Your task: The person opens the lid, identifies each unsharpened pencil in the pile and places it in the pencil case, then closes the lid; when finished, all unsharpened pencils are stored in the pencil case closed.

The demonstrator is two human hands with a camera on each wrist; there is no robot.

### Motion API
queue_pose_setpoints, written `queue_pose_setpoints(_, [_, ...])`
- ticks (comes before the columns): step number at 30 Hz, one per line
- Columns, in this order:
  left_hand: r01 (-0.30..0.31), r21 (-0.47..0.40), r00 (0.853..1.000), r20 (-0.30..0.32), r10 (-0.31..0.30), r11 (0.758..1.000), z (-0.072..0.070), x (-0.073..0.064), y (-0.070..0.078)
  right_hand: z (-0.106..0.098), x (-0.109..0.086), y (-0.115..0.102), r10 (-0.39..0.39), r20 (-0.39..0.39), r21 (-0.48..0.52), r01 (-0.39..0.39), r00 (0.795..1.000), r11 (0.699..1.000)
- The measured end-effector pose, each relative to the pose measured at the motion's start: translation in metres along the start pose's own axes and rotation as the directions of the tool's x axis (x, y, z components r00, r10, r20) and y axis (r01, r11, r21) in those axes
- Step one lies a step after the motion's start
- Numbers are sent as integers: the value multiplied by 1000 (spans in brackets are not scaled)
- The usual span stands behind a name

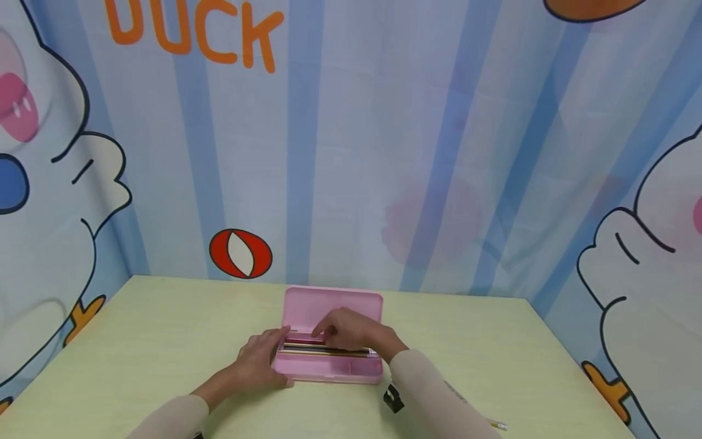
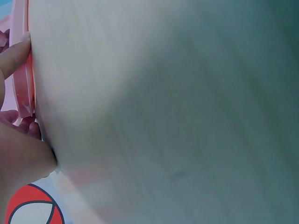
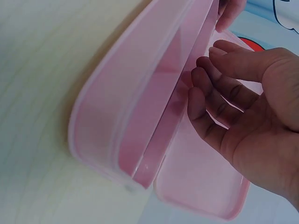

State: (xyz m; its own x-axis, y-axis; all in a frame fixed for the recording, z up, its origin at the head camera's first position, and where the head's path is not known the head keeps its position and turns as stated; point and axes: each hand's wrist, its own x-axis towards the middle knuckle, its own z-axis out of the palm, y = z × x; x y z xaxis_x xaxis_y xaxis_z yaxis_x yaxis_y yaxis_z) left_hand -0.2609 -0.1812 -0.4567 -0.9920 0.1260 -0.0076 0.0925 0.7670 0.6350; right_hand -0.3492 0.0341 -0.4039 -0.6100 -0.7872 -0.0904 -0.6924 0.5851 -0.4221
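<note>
A pink pencil case (image 1: pixel 312 367) lies on the table with its lid (image 1: pixel 315 305) tipped back. Several pencils (image 1: pixel 301 350) lie side by side along its middle, partly covered by my right hand (image 1: pixel 351 329). That hand reaches into the case from the right. In the right wrist view its fingers (image 3: pixel 198 100) are loosely bent, with nothing visible between them and the thumb. My left hand (image 1: pixel 255 364) holds the case's left end, thumb (image 2: pixel 16 56) at the front wall and fingers towards the back. Whether the right fingertips touch a pencil is hidden.
The pale yellow table (image 1: pixel 181 323) runs back to a striped blue curtain (image 1: pixel 351 152) printed with cartoon figures. A pencil's end (image 1: pixel 497 424) shows by my right sleeve (image 1: pixel 439 396). The case has a divided front compartment (image 1: pixel 350 366).
</note>
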Motion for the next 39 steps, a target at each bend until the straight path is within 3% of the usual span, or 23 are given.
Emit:
queue_pose_setpoints(6, [-15, 2, 1000, -16, 15, 1000, 1, -1, -1, -5, -12, 11, -8, -4, 29, 9, 1000, 1000])
queue_pose_setpoints(22, [-2, 2, 1000, -2, 2, 1000, 0, -1, 1, -23, -70, 45, 90, 2, 99, -90, 996, 991])
queue_pose_setpoints(31, [-1, -11, 1000, -1, 1, 1000, 0, -2, 1, -30, -106, 55, 51, 13, 142, -52, 999, 988])
queue_pose_setpoints(39, [-5, -7, 1000, 5, 5, 1000, -2, -4, 3, -30, -135, 64, 81, 30, 202, -85, 996, 976])
